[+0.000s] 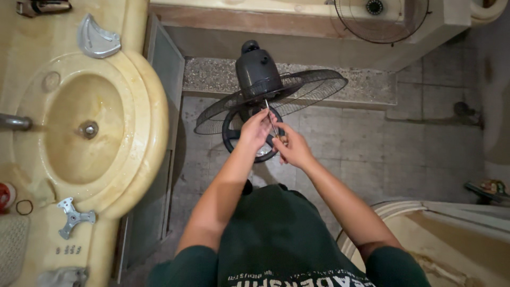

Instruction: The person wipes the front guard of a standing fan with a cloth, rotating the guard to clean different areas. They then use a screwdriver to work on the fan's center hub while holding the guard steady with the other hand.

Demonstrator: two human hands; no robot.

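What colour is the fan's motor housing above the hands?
The motor housing is dark grey, nearly black; the head view shows it best.

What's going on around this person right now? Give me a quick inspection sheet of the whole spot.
Surface: grey tiled floor, worn and stained.
Job's things: dark pedestal fan with black wire guard; thin metal rod-shaped tool held at the fan.
Clutter: grey metal bracket, small screws and curved grey plastic blade on the cream washbasin.
Grips: left hand and right hand together on the tool.
Cables: nothing seen.
Surroundings: second wire fan guard on a ledge; steel tap.
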